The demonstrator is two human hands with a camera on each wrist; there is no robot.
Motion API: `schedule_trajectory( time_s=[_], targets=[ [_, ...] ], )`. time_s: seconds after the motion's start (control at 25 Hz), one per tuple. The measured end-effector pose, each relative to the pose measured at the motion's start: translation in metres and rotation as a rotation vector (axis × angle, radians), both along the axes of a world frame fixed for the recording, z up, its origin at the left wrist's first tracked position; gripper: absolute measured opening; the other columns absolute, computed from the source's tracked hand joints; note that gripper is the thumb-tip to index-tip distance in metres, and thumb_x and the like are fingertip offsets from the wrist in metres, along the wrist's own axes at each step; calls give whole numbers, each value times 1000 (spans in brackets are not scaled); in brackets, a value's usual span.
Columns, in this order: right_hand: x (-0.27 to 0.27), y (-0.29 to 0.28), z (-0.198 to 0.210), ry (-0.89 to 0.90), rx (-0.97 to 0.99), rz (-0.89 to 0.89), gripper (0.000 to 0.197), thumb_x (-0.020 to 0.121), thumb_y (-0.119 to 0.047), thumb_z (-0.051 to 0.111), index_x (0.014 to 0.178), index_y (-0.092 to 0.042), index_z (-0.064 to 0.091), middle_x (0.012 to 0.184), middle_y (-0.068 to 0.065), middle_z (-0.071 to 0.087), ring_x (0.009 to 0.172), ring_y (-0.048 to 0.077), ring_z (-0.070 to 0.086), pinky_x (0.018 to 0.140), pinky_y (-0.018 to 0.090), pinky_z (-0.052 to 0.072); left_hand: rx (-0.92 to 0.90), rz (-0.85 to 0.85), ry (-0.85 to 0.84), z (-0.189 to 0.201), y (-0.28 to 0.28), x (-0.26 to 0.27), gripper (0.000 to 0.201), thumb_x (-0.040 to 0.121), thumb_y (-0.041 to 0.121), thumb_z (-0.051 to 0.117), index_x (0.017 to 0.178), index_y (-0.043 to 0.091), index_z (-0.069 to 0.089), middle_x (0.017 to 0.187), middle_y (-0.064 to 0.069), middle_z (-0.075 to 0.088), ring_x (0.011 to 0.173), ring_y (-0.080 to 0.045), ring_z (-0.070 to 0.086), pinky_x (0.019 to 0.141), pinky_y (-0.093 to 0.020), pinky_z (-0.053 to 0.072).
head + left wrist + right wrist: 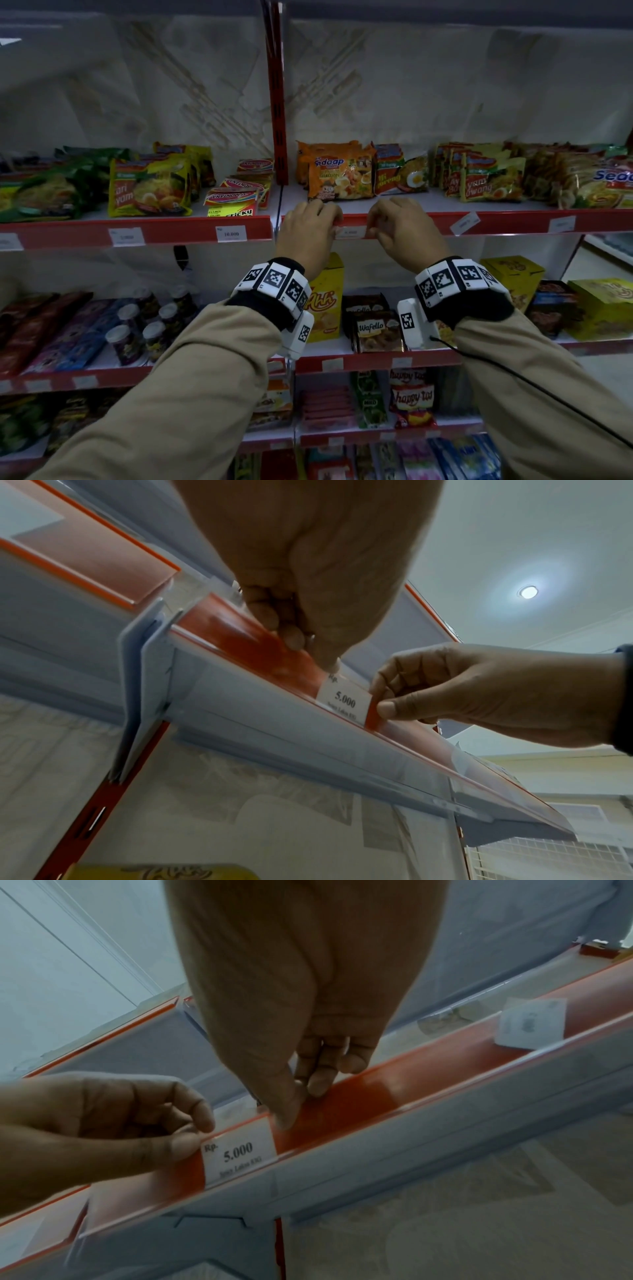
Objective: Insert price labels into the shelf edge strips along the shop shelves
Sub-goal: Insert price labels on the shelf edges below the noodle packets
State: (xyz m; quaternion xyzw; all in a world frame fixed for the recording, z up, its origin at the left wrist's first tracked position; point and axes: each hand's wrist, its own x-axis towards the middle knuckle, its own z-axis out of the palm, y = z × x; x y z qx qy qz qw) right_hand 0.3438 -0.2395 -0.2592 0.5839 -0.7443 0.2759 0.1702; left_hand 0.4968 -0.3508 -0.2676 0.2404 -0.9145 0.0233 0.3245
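Note:
A white price label [351,232] reading 5.000 sits in the red shelf edge strip [513,221] of the noodle shelf, between my two hands. My left hand [322,224] curls over the strip's top edge. Its thumb and forefinger pinch the strip at the label's left end [236,1153]. My right hand [376,229] pinches the strip at the label's right end, with its thumb on the label's upper right corner in the right wrist view and fingers on the strip's top. The left wrist view shows the label [344,700] flat against the red strip [246,639].
Noodle packs [339,174] line the shelf just behind my hands. A loose, tilted label [464,222] hangs in the strip to the right, and seated labels such as 10.000 [231,234] are in the left bay. A red upright [277,102] divides the bays. Snack boxes fill the lower shelves.

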Motion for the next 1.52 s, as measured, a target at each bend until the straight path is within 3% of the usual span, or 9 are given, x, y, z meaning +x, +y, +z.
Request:
schedule_trajectory(
  time_s=[0.16,0.4,0.6,0.72,0.88,1.08,1.28,1.4,1.52],
  targets=[
    [-5,4,-4,33,-76,-21,12,83,-19,67,94,-15,62,100,6,59,102,26,50,81,39,46,-34,-4,9,3,0,3,17,91,16,55,108,17,58,109,-3,54,100,-25,45,81,-34,32],
    [-30,24,-2,180,-92,-97,25,77,-35,75,91,-16,66,95,5,61,97,28,50,80,42,43,-178,53,51,11,5,-9,15,88,29,57,93,16,61,104,-3,54,100,-25,44,80,-36,32],
    [-64,51,1,232,-51,-167,26,77,-36,75,94,-19,65,104,6,57,101,30,48,83,41,37,-149,-21,1,10,28,-47,25,88,32,57,111,22,59,113,-1,53,110,-24,44,89,-36,32],
    [-86,65,1,233,-52,-200,25,77,-36,73,94,-20,64,106,7,55,102,30,47,81,41,39,-169,-83,-60,6,51,-81,33,91,28,53,124,22,54,118,-1,51,110,-25,42,88,-37,35],
    [-112,78,-4,189,-88,-203,25,78,-32,72,93,-15,63,105,11,53,100,34,46,81,44,41,-204,-57,-103,-1,72,-114,42,91,25,52,133,18,49,124,-4,49,114,-26,41,88,-37,35],
    [-128,80,-15,193,-141,-112,25,81,-27,71,95,-9,60,102,14,51,95,34,47,78,43,42,-217,-104,52,-9,84,-125,33,83,16,61,115,8,63,107,-11,58,101,-31,52,79,-39,42],
    [-137,81,-14,161,-183,-26,20,79,-16,73,93,-8,62,98,13,55,94,33,48,77,41,42,-178,-36,64,-10,93,-132,30,82,20,60,111,11,61,105,-8,56,100,-29,50,81,-36,39],
    [-141,86,-12,151,-216,16,16,78,-1,67,93,-6,66,97,12,60,94,34,51,74,37,43,-154,2,64,-9,97,-135,26,84,23,58,108,13,59,103,-7,54,99,-28,48,82,-36,38],
    [-141,94,-14,185,-251,30,14,81,2,63,93,-2,68,94,15,64,92,35,57,73,38,46,-118,-3,87,-9,99,-137,22,85,22,57,104,12,59,101,-7,52,97,-26,46,80,-36,40]
  ],
)
